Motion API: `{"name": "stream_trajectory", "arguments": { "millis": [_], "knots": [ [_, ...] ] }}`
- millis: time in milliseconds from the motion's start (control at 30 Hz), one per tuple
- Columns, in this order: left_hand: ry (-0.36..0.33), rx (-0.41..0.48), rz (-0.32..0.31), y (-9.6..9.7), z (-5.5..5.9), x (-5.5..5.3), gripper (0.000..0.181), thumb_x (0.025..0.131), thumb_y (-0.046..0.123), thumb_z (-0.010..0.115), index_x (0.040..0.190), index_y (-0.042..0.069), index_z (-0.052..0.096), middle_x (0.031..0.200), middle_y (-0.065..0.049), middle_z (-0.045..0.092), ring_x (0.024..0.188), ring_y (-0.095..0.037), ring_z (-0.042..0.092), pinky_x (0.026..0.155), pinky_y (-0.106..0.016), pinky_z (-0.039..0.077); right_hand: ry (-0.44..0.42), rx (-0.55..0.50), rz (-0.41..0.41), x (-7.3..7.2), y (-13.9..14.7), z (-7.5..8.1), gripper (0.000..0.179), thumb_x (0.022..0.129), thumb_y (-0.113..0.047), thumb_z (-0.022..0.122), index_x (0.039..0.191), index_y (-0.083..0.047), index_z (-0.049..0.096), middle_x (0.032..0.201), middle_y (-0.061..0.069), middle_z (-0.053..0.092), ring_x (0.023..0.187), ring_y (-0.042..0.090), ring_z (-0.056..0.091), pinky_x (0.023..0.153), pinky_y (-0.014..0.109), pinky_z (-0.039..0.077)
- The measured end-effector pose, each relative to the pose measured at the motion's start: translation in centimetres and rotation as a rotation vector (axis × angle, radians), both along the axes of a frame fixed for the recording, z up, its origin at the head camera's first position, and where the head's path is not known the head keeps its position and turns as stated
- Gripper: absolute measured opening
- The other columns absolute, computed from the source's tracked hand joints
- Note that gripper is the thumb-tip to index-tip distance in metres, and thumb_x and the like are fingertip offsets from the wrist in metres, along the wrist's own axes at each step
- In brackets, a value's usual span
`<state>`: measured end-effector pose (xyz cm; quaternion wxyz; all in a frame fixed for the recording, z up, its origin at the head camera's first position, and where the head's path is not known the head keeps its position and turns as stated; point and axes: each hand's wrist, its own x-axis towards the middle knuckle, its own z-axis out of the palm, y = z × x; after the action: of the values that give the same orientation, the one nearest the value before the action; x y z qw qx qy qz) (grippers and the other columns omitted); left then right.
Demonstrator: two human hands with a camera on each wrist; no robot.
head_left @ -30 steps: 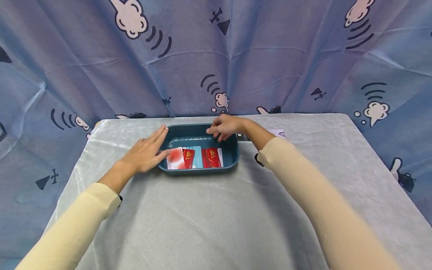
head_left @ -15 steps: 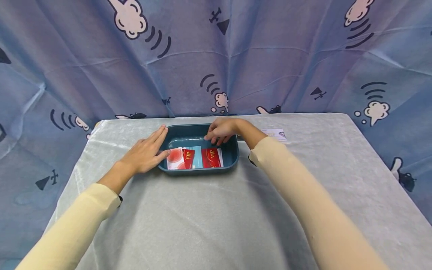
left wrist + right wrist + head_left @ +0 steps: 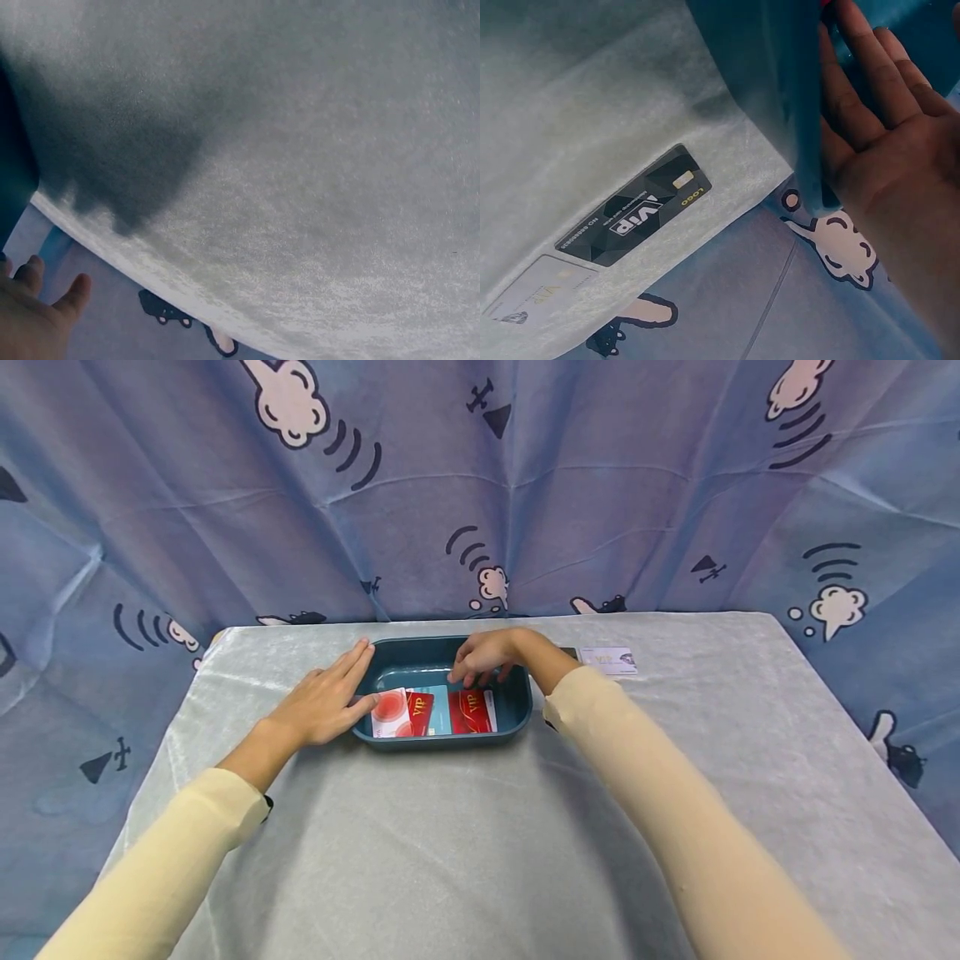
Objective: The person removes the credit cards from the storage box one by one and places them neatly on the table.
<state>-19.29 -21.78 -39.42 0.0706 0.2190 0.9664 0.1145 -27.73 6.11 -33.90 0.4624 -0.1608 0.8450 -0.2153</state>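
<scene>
A dark teal box (image 3: 431,742) stands near the table's back edge. Along its front lie a white card with red circles (image 3: 389,710), a red VIP card (image 3: 420,712), a light blue card (image 3: 439,710) and another red VIP card (image 3: 470,710) with a white edge beside it. My left hand (image 3: 324,700) rests on the box's left rim, fingers extended, thumb over the white card. My right hand (image 3: 491,654) reaches over the back right rim, fingers pointing down towards the right red card. The right wrist view shows loosely extended fingers (image 3: 881,79); no held card shows, and their tips are partly cut off.
Right of the box, a black VIP card (image 3: 637,206) and a pale VIP card (image 3: 609,660) lie side by side on the grey cloth-covered table (image 3: 420,852). A blue patterned curtain (image 3: 615,485) hangs directly behind the table's back edge.
My right hand has moved down and slightly left, deeper into the box, its forearm uncovering more of the cards on the table. My left hand and the cards in the box stay put.
</scene>
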Motion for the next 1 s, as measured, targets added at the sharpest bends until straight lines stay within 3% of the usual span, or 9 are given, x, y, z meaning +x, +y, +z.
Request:
{"name": "stream_trajectory", "arguments": {
  "millis": [733,900,1000],
  "knots": [
    [-0.023,-0.011,-0.003,0.2,0.18,0.22,0.081,0.102,0.05,0.041,0.16,0.008,0.003,0.167,-0.01,0.001,0.152,-0.032,0.012,0.112,-0.066,0.022,-0.033,0.0,-0.016,0.39,0.48,-0.1,0.039,0.098,-0.036,0.058,0.126,-0.009,0.057,0.125,0.013,0.062,0.123,0.028,0.057,0.105,0.05,0.042],
    [-0.017,-0.001,0.0,0.19,0.06,0.22,0.081,0.102,0.05,0.042,0.16,0.007,0.005,0.167,-0.01,0.002,0.152,-0.033,0.013,0.112,-0.066,0.022,-0.008,-0.018,0.009,0.42,0.46,0.23,0.029,0.098,-0.029,0.06,0.118,-0.008,0.057,0.121,0.014,0.061,0.121,0.029,0.058,0.103,0.051,0.044],
    [-0.006,0.007,0.001,0.16,0.03,0.21,0.081,0.102,0.05,0.043,0.16,0.007,0.007,0.167,-0.01,0.003,0.151,-0.033,0.014,0.112,-0.067,0.022,0.014,-0.029,0.035,0.45,0.4,0.51,0.031,0.097,-0.022,0.061,0.123,-0.006,0.057,0.122,0.014,0.061,0.119,0.029,0.059,0.102,0.052,0.045]
  ]
}}
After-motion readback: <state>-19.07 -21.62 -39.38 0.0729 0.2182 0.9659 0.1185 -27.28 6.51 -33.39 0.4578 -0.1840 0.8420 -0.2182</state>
